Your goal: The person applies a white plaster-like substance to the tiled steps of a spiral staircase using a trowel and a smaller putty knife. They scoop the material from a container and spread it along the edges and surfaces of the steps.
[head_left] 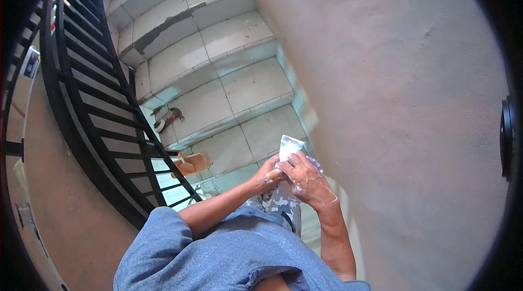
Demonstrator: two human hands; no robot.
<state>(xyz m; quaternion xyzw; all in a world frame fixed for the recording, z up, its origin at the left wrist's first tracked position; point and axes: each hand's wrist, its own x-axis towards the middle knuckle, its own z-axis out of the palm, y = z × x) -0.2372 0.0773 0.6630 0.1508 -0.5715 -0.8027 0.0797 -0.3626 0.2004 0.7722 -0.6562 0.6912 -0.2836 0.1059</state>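
My hands meet in front of my body. My left hand [265,171] is closed round a putty knife [291,145], whose broad blade, smeared white, points away from me. What looks like its tan handle end [274,175] shows between the hands. My right hand [308,177] has white smears on it and is closed on a thin clear and purplish plastic bag [314,163], its fingers over the base of the blade. The film hangs loosely about the right hand and below it. What lies inside the bag is hidden.
Tiled stairs [220,97] climb ahead. On them lie a hammer-like tool [175,115] and a round-ended tool [159,125]. An orange container [190,165] stands lower, beside the black metal railing [103,95] at left. A plastered wall [392,100] rises close at right.
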